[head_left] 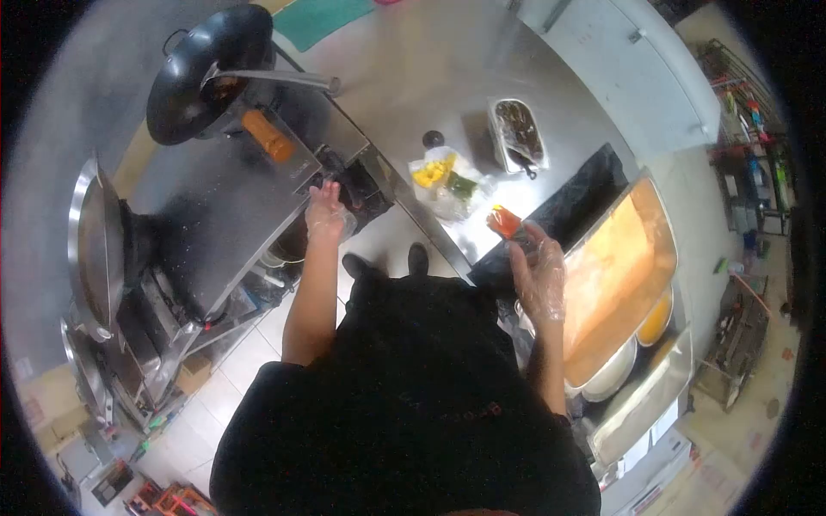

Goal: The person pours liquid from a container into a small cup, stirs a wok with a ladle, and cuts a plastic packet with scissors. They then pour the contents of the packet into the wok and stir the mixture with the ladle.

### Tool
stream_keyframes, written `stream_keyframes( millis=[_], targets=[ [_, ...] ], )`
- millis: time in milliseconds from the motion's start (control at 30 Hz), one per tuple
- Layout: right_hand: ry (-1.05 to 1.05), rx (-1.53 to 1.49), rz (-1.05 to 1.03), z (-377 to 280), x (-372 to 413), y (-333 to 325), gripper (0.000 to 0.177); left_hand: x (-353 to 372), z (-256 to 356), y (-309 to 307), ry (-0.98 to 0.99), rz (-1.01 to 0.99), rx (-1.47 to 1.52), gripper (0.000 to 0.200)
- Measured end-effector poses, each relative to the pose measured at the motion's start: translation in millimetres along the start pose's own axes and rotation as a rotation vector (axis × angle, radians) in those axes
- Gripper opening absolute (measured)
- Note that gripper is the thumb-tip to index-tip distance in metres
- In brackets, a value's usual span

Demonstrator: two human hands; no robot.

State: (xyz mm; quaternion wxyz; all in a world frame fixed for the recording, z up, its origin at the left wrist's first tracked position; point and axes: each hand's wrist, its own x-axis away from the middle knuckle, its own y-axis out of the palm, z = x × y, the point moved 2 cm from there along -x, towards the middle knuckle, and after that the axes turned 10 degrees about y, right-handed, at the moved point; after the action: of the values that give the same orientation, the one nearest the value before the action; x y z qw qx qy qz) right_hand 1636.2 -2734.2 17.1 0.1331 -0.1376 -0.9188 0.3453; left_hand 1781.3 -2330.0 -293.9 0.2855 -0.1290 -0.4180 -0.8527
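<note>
My left hand (326, 213), in a clear plastic glove, is raised beside the front edge of the stove (225, 206). Its fingers are loosely stretched out and hold nothing visible. My right hand (542, 273), also in a clear glove, pinches a small orange-red piece (504, 222) over the near edge of the metal counter (404, 90); its exact kind I cannot tell. Just beyond it on the counter, an open plastic bag (460, 205) holds yellow and green food pieces. A rectangular container (518, 136) with dark contents stands farther back.
A large tray (621, 273) with an orange-brown surface lies at my right, above pale bowls (613, 374). On the stove side are a black wok (206, 73) with a long-handled ladle (275, 78), an orange-brown bottle (268, 136) and another wok (96, 249).
</note>
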Motion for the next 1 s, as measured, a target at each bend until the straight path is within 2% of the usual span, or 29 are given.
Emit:
stream_keyframes(
  millis=[33,100,133,200,233,267,300,333,367,400,467,533,600,633,700,767,800,867,933,1000],
  targets=[
    [0.009,0.012,0.007,4,0,-3,0.044,15,10,14,-0.053,0.058,-0.033,0.042],
    [0.148,-0.269,-0.077,-2,3,-8,0.040,26,15,15,-0.030,0.004,-0.101,0.043],
    [0.152,-0.270,-0.073,2,1,-9,0.040,30,17,16,-0.053,-0.035,-0.133,0.046],
    [0.135,-0.004,-0.132,14,-4,-5,0.036,42,20,21,-0.078,-0.079,-0.166,0.049],
    [0.139,-0.004,-0.128,21,-8,-1,0.036,52,19,21,-0.171,-0.135,-0.211,0.052],
    [0.052,0.104,-0.095,27,-12,5,0.033,63,19,21,-0.264,-0.190,-0.256,0.055],
    [-0.035,0.212,-0.064,32,-16,11,0.029,80,23,27,-0.270,-0.189,-0.258,0.055],
    [-0.031,0.214,-0.064,36,-24,15,0.029,100,23,34,-0.383,-0.276,-0.349,0.061],
    [-0.043,0.383,-0.134,39,-35,22,0.028,117,21,37,-0.494,-0.364,-0.440,0.068],
    [-0.056,0.550,-0.205,43,-44,30,0.028,126,19,32,-0.497,-0.362,-0.440,0.068],
    [-0.001,0.622,-0.271,64,-61,52,0.029,144,14,24,-0.604,-0.645,-0.674,0.070],
    [0.011,0.701,-0.349,52,-65,55,0.031,170,9,30,-0.565,-0.691,-0.753,0.066],
    [-0.053,0.696,-0.579,-7,-49,53,0.038,183,17,29,-0.473,-0.728,-0.831,0.063],
    [0.023,0.444,-0.640,-17,-46,58,0.034,188,20,26,-0.428,-0.728,-0.817,0.063],
    [-0.205,0.279,-0.423,-52,-30,58,0.031,201,34,34,-0.422,-0.664,-0.655,0.071],
    [-0.188,0.125,-0.341,-105,-24,51,0.047,209,51,39,-0.371,-0.619,-0.603,0.072],
    [-0.498,0.055,-0.203,-128,-29,57,0.062,210,61,39,-0.341,-0.603,-0.590,0.072],
    [-0.796,0.204,-0.083,-191,-42,67,0.061,213,77,39,-0.304,-0.594,-0.612,0.073],
    [-0.981,0.474,0.103,-244,-62,99,0.056,216,90,42,-0.278,-0.559,-0.606,0.072],
    [-1.030,0.611,0.197,-276,-94,152,0.052,218,103,36,-0.252,-0.523,-0.607,0.072]
  ],
)
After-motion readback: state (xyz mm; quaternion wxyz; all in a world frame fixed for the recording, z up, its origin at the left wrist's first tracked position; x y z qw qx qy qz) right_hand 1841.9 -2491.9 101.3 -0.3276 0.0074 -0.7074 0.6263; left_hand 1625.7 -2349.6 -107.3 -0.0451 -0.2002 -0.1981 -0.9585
